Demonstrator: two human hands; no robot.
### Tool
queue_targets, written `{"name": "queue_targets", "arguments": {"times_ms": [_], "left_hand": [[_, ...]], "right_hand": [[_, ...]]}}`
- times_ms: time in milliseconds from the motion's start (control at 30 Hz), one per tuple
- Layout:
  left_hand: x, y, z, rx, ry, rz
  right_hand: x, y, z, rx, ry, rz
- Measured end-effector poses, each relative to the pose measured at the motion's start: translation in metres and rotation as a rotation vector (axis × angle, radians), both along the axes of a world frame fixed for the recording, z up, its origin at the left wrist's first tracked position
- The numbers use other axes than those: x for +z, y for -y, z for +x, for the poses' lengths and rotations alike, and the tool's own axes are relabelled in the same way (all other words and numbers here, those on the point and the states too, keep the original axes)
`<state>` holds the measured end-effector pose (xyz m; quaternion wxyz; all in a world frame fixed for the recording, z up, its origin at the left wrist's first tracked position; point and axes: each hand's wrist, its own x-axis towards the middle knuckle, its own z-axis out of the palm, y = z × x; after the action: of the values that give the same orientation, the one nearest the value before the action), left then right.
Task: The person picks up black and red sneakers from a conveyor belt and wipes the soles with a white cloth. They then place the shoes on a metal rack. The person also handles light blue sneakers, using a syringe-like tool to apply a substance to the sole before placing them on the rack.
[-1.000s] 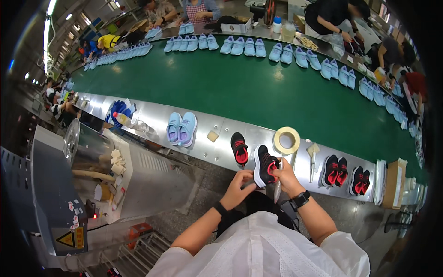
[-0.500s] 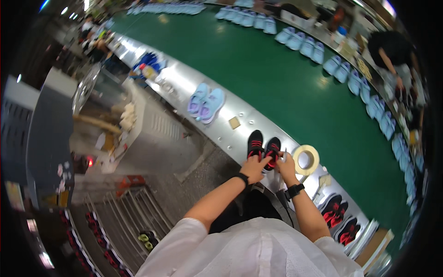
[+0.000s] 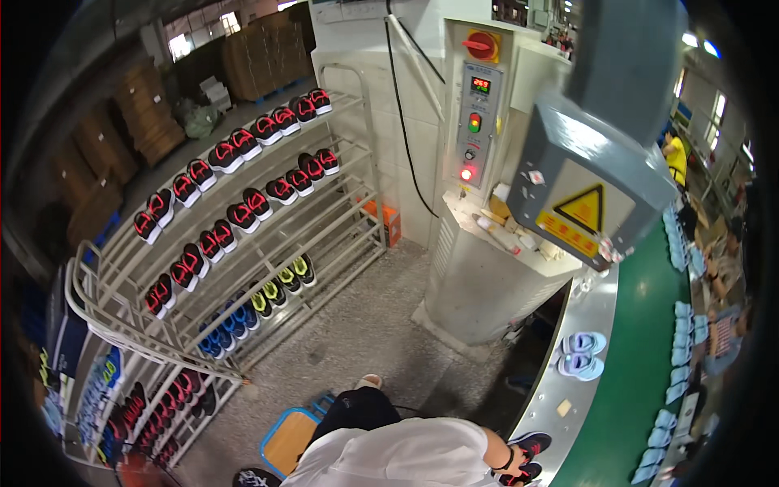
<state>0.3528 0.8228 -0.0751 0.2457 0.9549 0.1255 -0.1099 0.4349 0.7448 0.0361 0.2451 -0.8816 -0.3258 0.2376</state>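
At the lower right, my left hand (image 3: 514, 461), with a thin dark band at its wrist, is closed about a pair of black sneakers with red laces. One sneaker (image 3: 533, 443) lies just beyond the hand; the other sneaker (image 3: 529, 472) is on its nearer side, partly covered. Both are on the metal ledge (image 3: 541, 410) beside the green conveyor belt. The fingertips are small and partly hidden among the shoes. My right hand is out of the picture.
Left stands a shoe rack (image 3: 235, 174) holding rows of black-red, blue and yellow-green shoes. A grey machine (image 3: 560, 170) with a control panel (image 3: 475, 122) rises ahead. Light-blue shoes (image 3: 582, 355) sit on the ledge, others beyond the belt (image 3: 629, 357). A wooden-topped stool (image 3: 290, 441) is near my legs.
My view has swung far to the left, bringing the rack and machine panel into sight. My left hand stays at the black-red sneakers; my right hand has left the picture.
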Motion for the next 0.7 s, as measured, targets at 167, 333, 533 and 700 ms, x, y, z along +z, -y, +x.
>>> {"name": "queue_targets", "arguments": {"times_ms": [167, 333, 533, 700], "left_hand": [[-0.016, -0.031, -0.024, 0.477, 0.063, -0.424], [0.064, -0.067, -0.226, 0.729, 0.452, -1.184], [0.206, 0.039, -0.553, 1.701, 1.125, -0.678], [0.36, 0.185, -0.689, 1.965, 1.792, 0.187]], "right_hand": [[0.036, -0.023, -0.04, 0.113, 0.155, -0.16], [-0.022, -0.038, -0.04, 0.527, 0.068, -0.169], [-0.052, -0.101, -0.171, 0.494, -0.586, -0.21], [-0.029, -0.145, -0.31, 0.855, -0.588, -0.251]]}}
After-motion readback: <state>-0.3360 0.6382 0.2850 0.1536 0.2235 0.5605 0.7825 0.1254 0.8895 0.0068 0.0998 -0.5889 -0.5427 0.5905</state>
